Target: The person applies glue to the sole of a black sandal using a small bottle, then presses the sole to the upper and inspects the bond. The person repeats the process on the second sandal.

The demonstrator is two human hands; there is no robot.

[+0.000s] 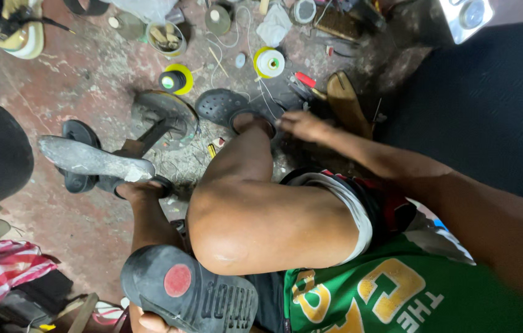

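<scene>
My left hand (150, 322) is at the bottom edge, shut on a black shoe (187, 290) turned sole up, with a red round patch on the heel. Only its fingertips show under the shoe. My right hand (301, 125) reaches forward past my bent knee to the floor, fingers pointing down among dark tools beside a brown shoe sole (348, 102). Whether it grips anything is hidden. A red-handled tool (304, 79) lies just beyond it.
An iron cobbler's last (95, 160) on a round base (169, 114) stands left of my legs. My feet rest in a black clog (218, 105) and a black sandal (79, 179). Thread spools (269, 61) and a black spool (176, 80) lie on the worn red floor; a black mat (496, 92) is at right.
</scene>
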